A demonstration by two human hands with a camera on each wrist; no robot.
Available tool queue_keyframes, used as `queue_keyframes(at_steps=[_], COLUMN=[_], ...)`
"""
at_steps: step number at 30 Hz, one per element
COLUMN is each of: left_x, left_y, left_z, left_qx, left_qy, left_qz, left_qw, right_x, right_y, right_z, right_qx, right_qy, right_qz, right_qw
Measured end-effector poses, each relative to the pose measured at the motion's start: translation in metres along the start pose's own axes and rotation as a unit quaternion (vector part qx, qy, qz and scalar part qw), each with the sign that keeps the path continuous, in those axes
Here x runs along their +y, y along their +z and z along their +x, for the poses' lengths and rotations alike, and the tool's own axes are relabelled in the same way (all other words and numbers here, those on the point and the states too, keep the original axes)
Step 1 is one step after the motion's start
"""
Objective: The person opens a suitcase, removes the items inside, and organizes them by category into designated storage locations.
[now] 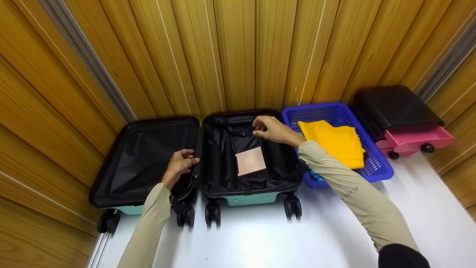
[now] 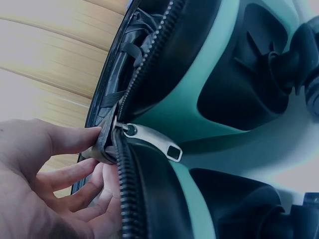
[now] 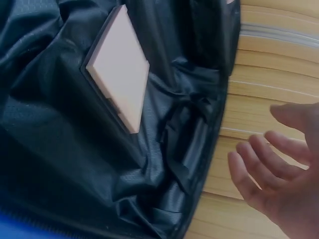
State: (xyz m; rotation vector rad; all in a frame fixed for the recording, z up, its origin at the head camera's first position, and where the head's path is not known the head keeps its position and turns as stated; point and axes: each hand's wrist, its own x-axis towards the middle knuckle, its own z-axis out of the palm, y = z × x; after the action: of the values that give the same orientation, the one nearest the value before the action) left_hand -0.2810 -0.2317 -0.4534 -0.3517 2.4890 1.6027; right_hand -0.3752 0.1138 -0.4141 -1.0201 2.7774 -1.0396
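An opened suitcase with a black lining and mint-green shell [image 1: 253, 200] lies with its two halves side by side. My left hand [image 1: 180, 163] is at the fold between the halves. In the left wrist view, its thumb and fingers pinch the dark fabric [image 2: 105, 138] beside the zipper, near a metal zipper pull [image 2: 154, 141]. Over the right half, my right hand [image 1: 273, 129] hovers with loosely bent fingers and nothing in them. Below it, a flat pale-pink square box [image 1: 251, 161] lies on the lining; the right wrist view shows the box [image 3: 122, 69] too.
Right of the suitcase stands a blue plastic basket [image 1: 379, 172] with folded yellow cloth [image 1: 334, 143] in it. Farther right is a black and pink case [image 1: 399, 108] with small black wheels. A wood-patterned wall [image 1: 238, 56] rises behind everything. Suitcase wheels [image 1: 292, 206] stick out toward me.
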Motion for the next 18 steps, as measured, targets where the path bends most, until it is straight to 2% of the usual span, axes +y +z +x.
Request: queue_keyframes(at_steps=[2,5,8,11,15,18], left_x=[0.002,0.002,0.003,0.002,0.002,0.003], left_y=[0.003,0.008,0.009,0.009,0.009,0.011], left_z=[0.001,0.003,0.003,0.002,0.0,-0.001], left_qx=[-0.003,-0.005,-0.001,0.001,0.001,0.009], left_qy=[0.006,0.013,0.013,0.012,0.012,0.011], left_qz=[-0.003,-0.011,-0.013,-0.011,-0.006,0.003], left_qw=[1.0,0.9998,0.9998,0.9999,0.9999,0.9999], right_x=[0.006,0.014,0.019,0.021,0.02,0.019], right_y=[0.004,0.009,0.015,0.022,0.032,0.04], right_z=[0.005,0.009,0.012,0.012,0.009,0.007], right_qx=[-0.03,-0.074,-0.121,-0.168,-0.206,-0.217], right_qy=[0.023,0.088,0.151,0.195,0.213,0.199], right_qz=[-0.011,-0.008,0.01,-0.003,-0.065,-0.101], right_qw=[0.999,0.993,0.981,0.966,0.953,0.951])
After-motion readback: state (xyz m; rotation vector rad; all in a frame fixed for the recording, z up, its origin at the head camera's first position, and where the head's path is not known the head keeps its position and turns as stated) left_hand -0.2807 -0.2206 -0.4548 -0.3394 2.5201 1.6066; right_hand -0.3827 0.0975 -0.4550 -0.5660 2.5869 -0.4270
